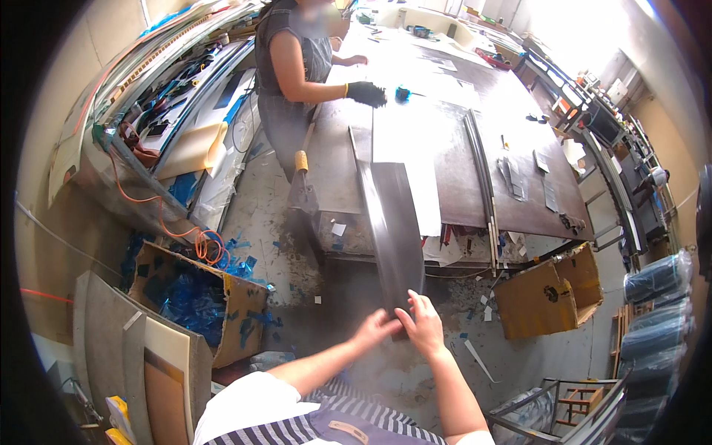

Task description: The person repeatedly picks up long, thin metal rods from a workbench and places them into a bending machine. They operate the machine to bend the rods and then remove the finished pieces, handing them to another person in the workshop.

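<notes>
A: The fingers [406, 320] of the right hand [423, 326] are curling over the near end of the long dark metal strip [393, 222], pressing on its top face.

B: And the left hand [377, 326]?

A: It is gripping the same end from the left edge, fingers bent around it and lying close together. The two hands are touching each other there.

B: Where is the strip lying?

A: Its far part is resting on the big dark worktable [460, 185], beside a white sheet [415, 148], and its near end is sticking out past the table edge over the floor, toward the person.

B: Is anyone else working?

A: A second person is standing at the table's far left side, with a black-gloved hand [367, 93] resting on the tabletop near a small blue object [402, 94].

B: What is sitting around the floor?

A: An open cardboard box [200, 297] holding blue scraps is sitting at the left, and another cardboard box [549, 293] is leaning under the table's right end.
</notes>
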Demonstrator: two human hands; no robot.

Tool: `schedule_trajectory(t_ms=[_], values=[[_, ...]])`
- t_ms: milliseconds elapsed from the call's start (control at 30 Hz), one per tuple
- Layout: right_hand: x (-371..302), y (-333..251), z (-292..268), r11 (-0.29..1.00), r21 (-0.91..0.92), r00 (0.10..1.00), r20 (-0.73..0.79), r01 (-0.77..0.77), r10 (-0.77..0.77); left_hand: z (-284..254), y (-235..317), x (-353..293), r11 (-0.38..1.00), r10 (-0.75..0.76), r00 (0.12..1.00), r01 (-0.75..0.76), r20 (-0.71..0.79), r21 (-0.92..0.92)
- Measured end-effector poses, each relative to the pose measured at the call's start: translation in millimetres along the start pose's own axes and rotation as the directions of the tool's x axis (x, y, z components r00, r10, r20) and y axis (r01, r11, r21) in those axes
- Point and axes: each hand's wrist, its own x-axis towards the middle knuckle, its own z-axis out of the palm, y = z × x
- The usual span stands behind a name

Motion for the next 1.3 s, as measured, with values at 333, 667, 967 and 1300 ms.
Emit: schedule_trajectory(t_ms=[333, 667, 967, 1300], values=[[-85.9, 0.8, -32.4, 0.952, -0.306, 0.986, 0.164, 0.032, 0.019, -18.1, 46.3, 22.7, 0.387, 0.138, 0.988, -0.112, 0.063, 0.915], [-238.3, 0.8, -147.2, 0.950, -0.274, 0.894, 0.374, -0.146, 0.245, -103.1, 65.8, 93.7, -0.330, -0.019, 0.849, -0.504, 0.528, 0.798], [-314.1, 76.1, -207.9, 0.833, -0.553, 0.999, 0.038, 0.008, 0.016, 4.6, 13.1, -190.5, 0.028, 0.581, 0.809, -0.126, 0.087, 0.992], [-303.2, 53.6, -209.3, 0.848, -0.311, 0.895, 0.019, 0.429, -0.446, 94.6, -39.1, -443.2, 0.184, 0.741, 0.552, 0.380, -0.381, 0.907]])
